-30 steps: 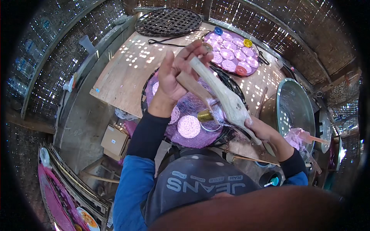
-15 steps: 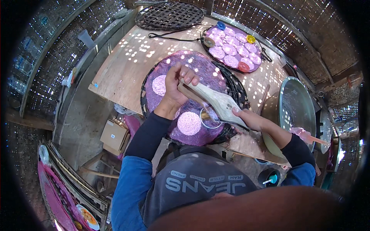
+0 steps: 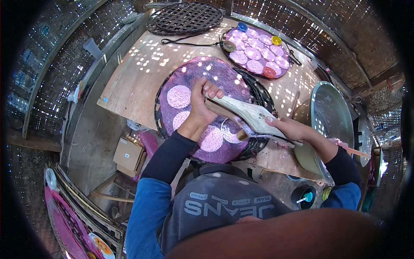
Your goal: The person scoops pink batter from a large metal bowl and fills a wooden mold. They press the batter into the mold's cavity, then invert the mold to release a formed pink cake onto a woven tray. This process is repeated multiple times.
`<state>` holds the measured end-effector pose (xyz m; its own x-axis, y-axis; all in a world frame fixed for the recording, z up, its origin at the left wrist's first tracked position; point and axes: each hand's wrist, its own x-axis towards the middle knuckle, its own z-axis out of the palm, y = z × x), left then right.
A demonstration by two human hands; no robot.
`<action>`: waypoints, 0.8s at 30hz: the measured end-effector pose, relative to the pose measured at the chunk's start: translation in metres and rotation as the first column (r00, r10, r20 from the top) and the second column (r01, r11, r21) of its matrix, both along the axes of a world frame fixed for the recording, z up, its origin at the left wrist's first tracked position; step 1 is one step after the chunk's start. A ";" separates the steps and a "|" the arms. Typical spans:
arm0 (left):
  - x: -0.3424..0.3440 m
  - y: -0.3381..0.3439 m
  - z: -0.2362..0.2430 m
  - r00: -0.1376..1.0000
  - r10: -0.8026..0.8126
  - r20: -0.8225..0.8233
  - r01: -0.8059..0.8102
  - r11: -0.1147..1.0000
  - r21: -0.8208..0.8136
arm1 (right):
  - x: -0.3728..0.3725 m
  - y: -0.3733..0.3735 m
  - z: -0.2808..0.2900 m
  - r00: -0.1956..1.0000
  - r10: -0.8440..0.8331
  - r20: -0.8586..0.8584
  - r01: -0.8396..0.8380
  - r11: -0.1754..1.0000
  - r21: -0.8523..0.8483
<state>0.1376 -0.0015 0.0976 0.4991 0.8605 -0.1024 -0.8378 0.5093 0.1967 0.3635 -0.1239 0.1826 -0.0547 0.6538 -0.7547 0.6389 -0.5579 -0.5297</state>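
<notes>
The left hand point(image 3: 202, 105) reaches forward from a dark sleeve over a round woven tray point(image 3: 258, 93), palm down, wrist slightly bent, its fingers point(image 3: 214, 91) curled together over the far end of a long pale paddle point(image 3: 246, 114). The paddle lies at a slant across the tray's right half, its broad end under the left hand and its narrow end running down to the right. The right hand point(image 3: 291, 129) comes in from the right, forearm stretched across the tabletop point(image 3: 133, 82), and its fingers point(image 3: 271, 121) are clamped on the paddle's near end, thumb on top. The tray is covered by a purple cloth point(image 3: 215, 71), and on this lie three pale pink discs point(image 3: 178, 96), two to the left of the left wrist and one just below it. A small clear ring or cup point(image 3: 229, 131) sits on the cloth just under the paddle, between the two hands. Farther back on the tabletop a second tray point(image 3: 254, 54) bears many pink discs and a few coloured lids at its rim, and a dark empty woven tray point(image 3: 185, 18) lies beyond it to the left. A large metal bowl point(image 3: 330, 114) stands tilted just beyond the right hand. A cardboard box point(image 3: 128, 156) rests on the floor below the tabletop's left edge.
</notes>
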 end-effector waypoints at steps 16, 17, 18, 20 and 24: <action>-0.037 0.022 0.007 0.998 0.063 0.017 -0.064 0.985 0.163 | -0.037 0.011 -0.022 0.959 0.058 0.278 -0.120 0.971 0.209; -0.040 0.023 0.007 0.998 0.056 0.027 -0.060 0.980 0.189 | -0.037 0.010 -0.021 0.971 0.059 0.231 -0.110 0.971 0.214; -0.043 0.023 0.011 0.998 0.052 0.037 -0.058 0.975 0.216 | -0.037 0.009 -0.020 0.981 0.062 0.183 -0.102 0.970 0.220; -0.046 0.019 0.020 0.999 0.028 0.045 -0.039 0.964 0.264 | -0.033 0.008 -0.019 0.988 0.077 0.132 -0.109 0.960 0.258; -0.052 -0.017 0.074 0.994 -0.081 -0.080 0.107 0.899 0.424 | -0.015 0.001 -0.005 0.996 0.070 0.058 -0.086 0.925 0.369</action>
